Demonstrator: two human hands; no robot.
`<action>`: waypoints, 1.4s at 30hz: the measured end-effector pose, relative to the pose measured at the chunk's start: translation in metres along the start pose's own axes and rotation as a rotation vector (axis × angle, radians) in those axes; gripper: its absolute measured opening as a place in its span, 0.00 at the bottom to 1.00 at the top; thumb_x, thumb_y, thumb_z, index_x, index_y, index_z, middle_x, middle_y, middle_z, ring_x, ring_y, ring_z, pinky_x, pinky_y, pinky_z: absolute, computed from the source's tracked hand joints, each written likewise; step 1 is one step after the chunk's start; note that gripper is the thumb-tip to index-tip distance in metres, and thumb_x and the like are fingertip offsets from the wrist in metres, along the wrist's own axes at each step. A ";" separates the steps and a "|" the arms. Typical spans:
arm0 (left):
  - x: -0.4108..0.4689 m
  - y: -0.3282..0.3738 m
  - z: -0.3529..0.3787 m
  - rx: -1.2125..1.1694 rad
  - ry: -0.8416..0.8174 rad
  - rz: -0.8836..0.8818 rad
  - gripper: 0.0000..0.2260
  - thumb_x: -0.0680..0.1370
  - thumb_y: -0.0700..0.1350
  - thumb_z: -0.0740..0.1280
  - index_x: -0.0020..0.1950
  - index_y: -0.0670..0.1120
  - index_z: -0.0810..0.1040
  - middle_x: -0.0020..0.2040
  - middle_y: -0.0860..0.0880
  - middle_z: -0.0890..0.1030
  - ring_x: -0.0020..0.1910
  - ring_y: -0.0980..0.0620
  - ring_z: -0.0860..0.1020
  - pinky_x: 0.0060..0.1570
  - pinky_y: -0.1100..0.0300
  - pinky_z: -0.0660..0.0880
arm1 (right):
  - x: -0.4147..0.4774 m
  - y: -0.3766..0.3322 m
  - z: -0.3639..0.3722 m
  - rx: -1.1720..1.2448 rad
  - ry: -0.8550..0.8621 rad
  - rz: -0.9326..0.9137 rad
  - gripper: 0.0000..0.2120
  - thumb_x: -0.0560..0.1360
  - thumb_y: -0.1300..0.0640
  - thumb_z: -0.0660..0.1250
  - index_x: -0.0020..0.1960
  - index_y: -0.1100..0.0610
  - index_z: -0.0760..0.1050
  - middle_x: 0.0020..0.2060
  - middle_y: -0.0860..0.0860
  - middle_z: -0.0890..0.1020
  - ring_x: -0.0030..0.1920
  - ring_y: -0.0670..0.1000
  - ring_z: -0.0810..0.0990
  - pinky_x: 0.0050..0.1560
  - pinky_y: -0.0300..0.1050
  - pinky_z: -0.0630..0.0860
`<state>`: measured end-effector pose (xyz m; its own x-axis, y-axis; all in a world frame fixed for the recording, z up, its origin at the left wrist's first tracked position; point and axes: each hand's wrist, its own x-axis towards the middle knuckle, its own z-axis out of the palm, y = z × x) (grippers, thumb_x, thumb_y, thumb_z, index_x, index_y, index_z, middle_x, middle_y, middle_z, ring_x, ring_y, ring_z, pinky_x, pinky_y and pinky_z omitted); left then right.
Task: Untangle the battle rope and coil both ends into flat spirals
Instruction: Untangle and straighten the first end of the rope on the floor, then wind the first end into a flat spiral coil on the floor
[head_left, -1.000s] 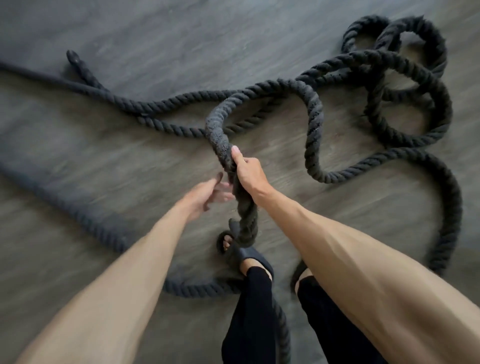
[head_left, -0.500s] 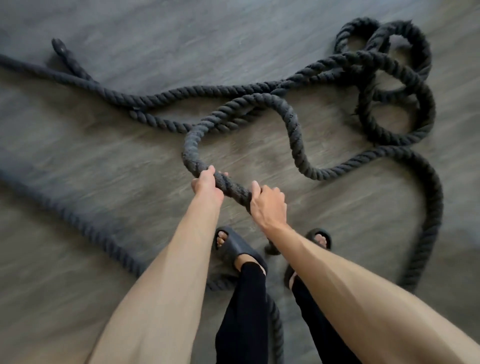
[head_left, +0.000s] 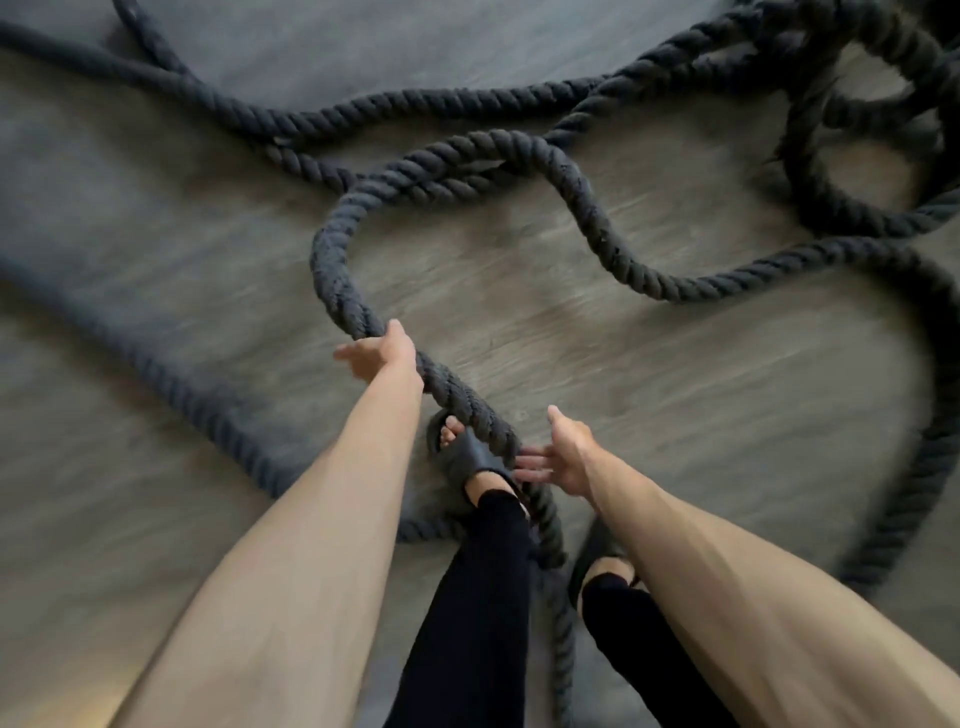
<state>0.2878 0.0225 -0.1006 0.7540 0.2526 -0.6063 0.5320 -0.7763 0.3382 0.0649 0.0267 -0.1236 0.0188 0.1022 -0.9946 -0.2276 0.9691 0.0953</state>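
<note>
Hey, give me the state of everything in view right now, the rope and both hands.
battle rope: tangled, overlapping loops on the floor, no coil in view.
left hand: against the rope; grip unclear.
right hand: open, fingers straight, reaching to the rope.
sandals: worn, on the floor.

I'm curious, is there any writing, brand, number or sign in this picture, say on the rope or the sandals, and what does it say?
No readable text anywhere in this view.
battle rope: plain dark twisted strands, no tag or label in view.
sandal: plain dark strap, no logo visible.
trousers: plain black, no print.
floor: only wood grain, partly smeared by motion blur.
</note>
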 end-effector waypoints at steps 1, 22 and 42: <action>0.005 -0.014 0.006 0.036 -0.004 0.027 0.38 0.78 0.50 0.69 0.78 0.34 0.51 0.77 0.38 0.62 0.75 0.41 0.64 0.71 0.56 0.61 | 0.012 0.002 0.000 -0.005 -0.011 0.004 0.28 0.85 0.43 0.53 0.76 0.61 0.60 0.49 0.65 0.78 0.44 0.64 0.83 0.31 0.57 0.83; 0.128 -0.198 0.040 0.370 -0.112 0.267 0.30 0.73 0.48 0.75 0.66 0.39 0.64 0.65 0.36 0.74 0.60 0.37 0.78 0.54 0.42 0.79 | 0.171 0.156 0.032 0.217 0.424 -0.021 0.21 0.81 0.54 0.61 0.69 0.66 0.73 0.68 0.62 0.76 0.66 0.65 0.76 0.65 0.61 0.75; 0.175 -0.267 0.045 1.218 -0.349 1.785 0.15 0.68 0.33 0.64 0.53 0.45 0.74 0.50 0.44 0.75 0.50 0.42 0.75 0.47 0.49 0.73 | 0.221 0.117 -0.047 0.440 1.114 -0.624 0.29 0.77 0.45 0.69 0.66 0.62 0.63 0.65 0.61 0.74 0.66 0.62 0.74 0.61 0.54 0.68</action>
<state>0.2602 0.2482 -0.3299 -0.1156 -0.9190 -0.3770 -0.9892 0.0722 0.1273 -0.0030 0.1525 -0.3339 -0.8377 -0.4095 -0.3614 -0.1383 0.7992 -0.5850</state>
